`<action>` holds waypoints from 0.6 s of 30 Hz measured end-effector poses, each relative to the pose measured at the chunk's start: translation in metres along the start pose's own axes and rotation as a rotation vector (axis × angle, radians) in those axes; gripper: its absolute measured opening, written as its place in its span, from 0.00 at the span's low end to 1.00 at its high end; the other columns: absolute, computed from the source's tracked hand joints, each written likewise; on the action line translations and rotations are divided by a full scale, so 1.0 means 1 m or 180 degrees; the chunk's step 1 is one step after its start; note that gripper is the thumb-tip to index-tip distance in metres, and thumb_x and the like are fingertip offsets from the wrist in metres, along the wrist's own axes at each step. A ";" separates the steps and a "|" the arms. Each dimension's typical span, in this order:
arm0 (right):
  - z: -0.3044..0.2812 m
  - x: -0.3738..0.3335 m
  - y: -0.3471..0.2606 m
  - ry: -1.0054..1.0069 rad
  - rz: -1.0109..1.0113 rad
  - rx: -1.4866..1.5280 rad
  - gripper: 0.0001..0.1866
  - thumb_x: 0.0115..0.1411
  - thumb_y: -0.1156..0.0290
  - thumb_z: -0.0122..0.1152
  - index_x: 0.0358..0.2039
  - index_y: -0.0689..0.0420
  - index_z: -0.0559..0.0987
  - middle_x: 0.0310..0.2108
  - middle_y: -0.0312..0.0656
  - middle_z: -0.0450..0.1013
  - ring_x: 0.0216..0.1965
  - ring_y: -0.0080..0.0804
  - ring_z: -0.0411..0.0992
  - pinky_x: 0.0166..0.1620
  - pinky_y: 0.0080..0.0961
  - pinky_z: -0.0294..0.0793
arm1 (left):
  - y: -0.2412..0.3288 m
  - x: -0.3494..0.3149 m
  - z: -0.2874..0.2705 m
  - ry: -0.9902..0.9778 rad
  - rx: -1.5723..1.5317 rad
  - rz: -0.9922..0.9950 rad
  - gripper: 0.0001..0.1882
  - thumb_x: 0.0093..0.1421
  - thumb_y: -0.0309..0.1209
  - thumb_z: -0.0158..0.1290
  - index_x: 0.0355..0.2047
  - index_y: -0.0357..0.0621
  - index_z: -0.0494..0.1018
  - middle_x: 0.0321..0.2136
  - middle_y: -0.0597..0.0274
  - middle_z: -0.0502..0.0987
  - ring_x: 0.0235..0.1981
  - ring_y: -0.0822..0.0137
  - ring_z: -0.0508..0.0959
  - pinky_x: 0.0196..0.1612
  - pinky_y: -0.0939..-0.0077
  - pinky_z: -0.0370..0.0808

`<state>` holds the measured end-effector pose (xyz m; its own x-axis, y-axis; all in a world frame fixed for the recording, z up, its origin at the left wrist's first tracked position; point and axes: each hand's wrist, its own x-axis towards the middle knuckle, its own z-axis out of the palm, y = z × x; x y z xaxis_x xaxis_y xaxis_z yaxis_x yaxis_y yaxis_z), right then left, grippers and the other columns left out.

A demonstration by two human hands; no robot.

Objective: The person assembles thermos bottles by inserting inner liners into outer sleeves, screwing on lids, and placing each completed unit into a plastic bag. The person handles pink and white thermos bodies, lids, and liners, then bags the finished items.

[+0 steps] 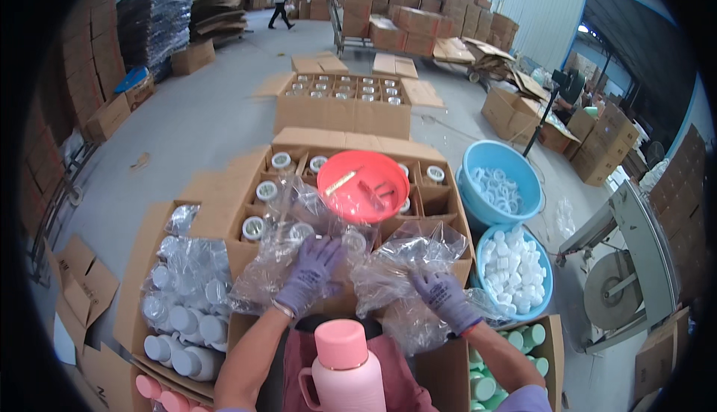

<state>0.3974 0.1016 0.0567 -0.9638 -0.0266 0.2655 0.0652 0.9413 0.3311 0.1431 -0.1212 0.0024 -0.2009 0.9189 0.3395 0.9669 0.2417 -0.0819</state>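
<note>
Nearest, between the two forearms, a pink jug (pixel 347 375) with a round lid and a loop handle on its left side, in front of maroon cloth. Off to the lower left, pale bottles (pixel 194 360) partly under clear wrapping; to the lower right, green-topped bottles (pixel 485 386) in a carton. Just beyond the jug, at the centre of the work, clear plastic film — thin, glossy, crumpled, see-through — in two main bunches. Under and around the left hand (pixel 310 274), in a lavender glove, the left bunch (pixel 258 281), spread over carton edge and jar tops; fingers extended forward and fairly close together on the film. Under the right hand (pixel 447 298), gloved alike, the right bunch (pixel 407 248), puffed up ahead of the fingertips and trailing below toward the lap; fingers bent slightly. Cannot tell a firm grip from a light touch with either of the hands. Farther on, a divided carton (pixel 366 141) with silver-topped jars (pixel 267 190) and a red bowl (pixel 366 160) over its middle — blue tubs (pixel 508 154) to the right. Beyond, another carton of jars (pixel 343 117); farthest, a walking person (pixel 281 0) near stacked boxes.
</note>
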 end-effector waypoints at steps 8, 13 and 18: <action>0.000 -0.172 0.038 -0.1433 0.0995 0.0174 0.18 0.58 0.62 0.61 0.50 0.48 0.77 0.36 0.47 0.76 0.36 0.45 0.77 0.39 0.42 0.77 | 0.007 0.017 -0.012 0.0258 -0.0172 0.0006 0.47 0.48 0.51 0.63 0.64 0.42 0.61 0.62 0.53 0.64 0.64 0.52 0.62 0.69 0.50 0.52; -0.045 -0.114 0.014 -0.1599 0.0638 0.2245 0.31 0.58 0.52 0.65 0.58 0.54 0.72 0.51 0.53 0.72 0.50 0.52 0.74 0.51 0.43 0.74 | -0.047 0.044 -0.040 0.0127 -0.3221 -0.1369 0.36 0.55 0.40 0.61 0.62 0.38 0.64 0.57 0.50 0.69 0.58 0.57 0.69 0.62 0.66 0.64; -0.038 0.042 -0.046 0.0891 0.0842 0.3337 0.50 0.53 0.57 0.73 0.69 0.59 0.55 0.56 0.56 0.67 0.52 0.50 0.72 0.56 0.39 0.73 | -0.040 0.076 -0.112 0.1747 -0.3467 -0.1441 0.33 0.61 0.38 0.60 0.61 0.34 0.63 0.54 0.49 0.69 0.55 0.57 0.70 0.61 0.62 0.65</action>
<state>0.3634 0.0441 0.0870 -0.8509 0.2661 0.4529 -0.1181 0.7432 -0.6586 0.1069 -0.0963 0.1368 -0.7013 0.5136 0.4943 0.5123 -0.1190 0.8505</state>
